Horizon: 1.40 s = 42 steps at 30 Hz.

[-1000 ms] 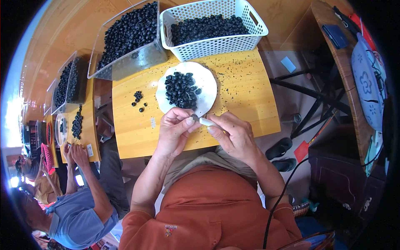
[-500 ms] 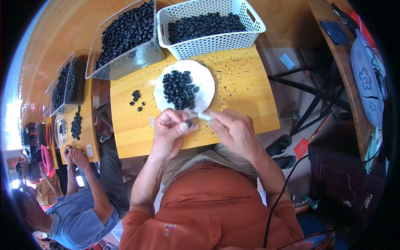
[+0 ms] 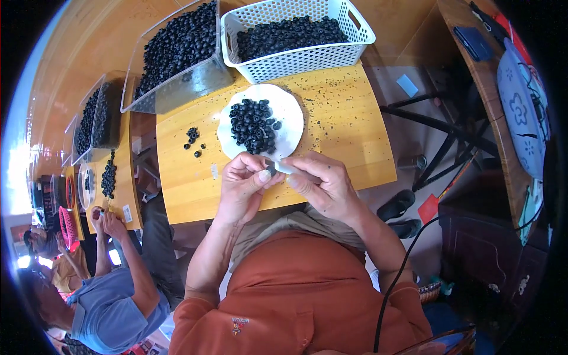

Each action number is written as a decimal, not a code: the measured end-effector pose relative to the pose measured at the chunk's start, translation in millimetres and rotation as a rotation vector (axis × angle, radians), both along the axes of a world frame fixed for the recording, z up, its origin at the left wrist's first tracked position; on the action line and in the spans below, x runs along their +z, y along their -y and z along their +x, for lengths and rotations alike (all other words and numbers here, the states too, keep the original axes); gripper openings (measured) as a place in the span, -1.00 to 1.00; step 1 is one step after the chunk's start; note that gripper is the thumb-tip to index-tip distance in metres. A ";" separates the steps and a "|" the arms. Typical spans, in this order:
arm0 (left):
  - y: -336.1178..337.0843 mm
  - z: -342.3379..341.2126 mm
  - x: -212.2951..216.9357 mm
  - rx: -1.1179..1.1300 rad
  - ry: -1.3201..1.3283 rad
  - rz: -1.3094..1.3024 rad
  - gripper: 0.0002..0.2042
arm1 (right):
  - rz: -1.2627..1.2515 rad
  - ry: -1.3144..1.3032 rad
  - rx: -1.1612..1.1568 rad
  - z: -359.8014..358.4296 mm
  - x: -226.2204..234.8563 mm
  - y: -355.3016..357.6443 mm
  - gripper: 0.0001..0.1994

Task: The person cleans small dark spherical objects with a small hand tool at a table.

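Note:
My left hand point(image 3: 244, 184) is closed in a pinch on a small round black part point(image 3: 271, 169), just off the near edge of the plate. A short, slim white tool point(image 3: 285, 168) is in my right hand point(image 3: 326, 183), gripped between thumb and fingers. Its tip meets or nearly meets the black part; my fingers hide the exact contact. Beyond my hands stands a white plate point(image 3: 291, 121) with a wavy rim. Heaped on its left half are many small black parts point(image 3: 251, 123), some showing a hole through the middle.
At the table's far side stand a white perforated basket point(image 3: 307, 62) and a clear plastic bin point(image 3: 177, 94), both full of black parts. Several loose parts point(image 3: 192, 136) lie left of the plate. Dark crumbs dot the wooden table point(image 3: 343, 136). A co-worker in a blue shirt point(image 3: 118, 307) sits at left.
My right hand has brought the white tool left, up against the black part in my left hand. My left hand has barely shifted.

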<state>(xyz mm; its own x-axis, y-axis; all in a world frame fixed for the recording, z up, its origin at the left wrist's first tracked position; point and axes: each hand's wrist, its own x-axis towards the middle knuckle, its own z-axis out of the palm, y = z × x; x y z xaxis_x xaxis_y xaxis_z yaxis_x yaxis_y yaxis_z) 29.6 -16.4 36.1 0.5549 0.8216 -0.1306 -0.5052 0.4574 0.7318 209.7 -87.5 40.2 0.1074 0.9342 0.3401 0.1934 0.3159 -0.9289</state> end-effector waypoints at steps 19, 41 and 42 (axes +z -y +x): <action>1.7 7.8 -0.7 -0.092 -0.026 0.092 -0.85 | -0.390 -0.476 0.074 11.0 -22.9 4.7 -0.81; -107.9 58.6 23.0 -0.047 -1.051 1.588 -0.79 | -0.400 -0.425 -0.158 34.7 -49.5 16.0 -0.83; -102.9 56.4 20.3 -0.121 -1.143 1.637 -0.79 | -0.391 -0.420 -0.154 34.3 -48.5 15.8 -0.83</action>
